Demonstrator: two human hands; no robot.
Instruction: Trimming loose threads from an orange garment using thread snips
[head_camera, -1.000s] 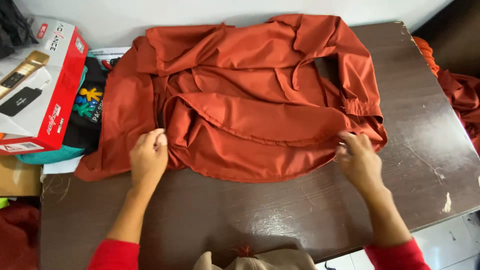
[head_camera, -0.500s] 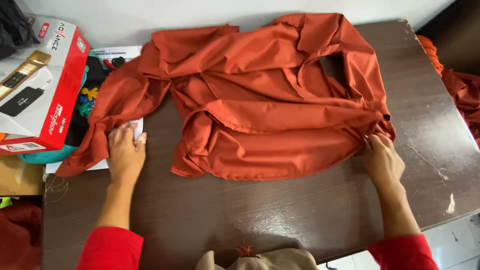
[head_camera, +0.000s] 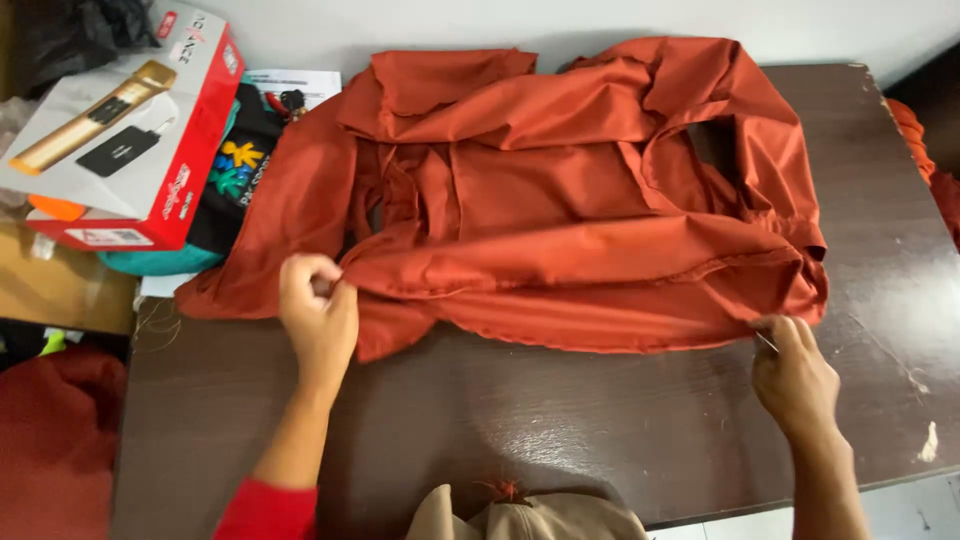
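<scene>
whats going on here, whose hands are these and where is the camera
There is no machine: the camera sits on a person's head and looks down at their own two bare hands. A dark brown table carries a crumpled rust-orange garment. The left hand pinches its near edge on the left side; the right hand pinches the same edge at the right corner. At the far left lie a red and white box and a black cloth with a colourful print.
</scene>
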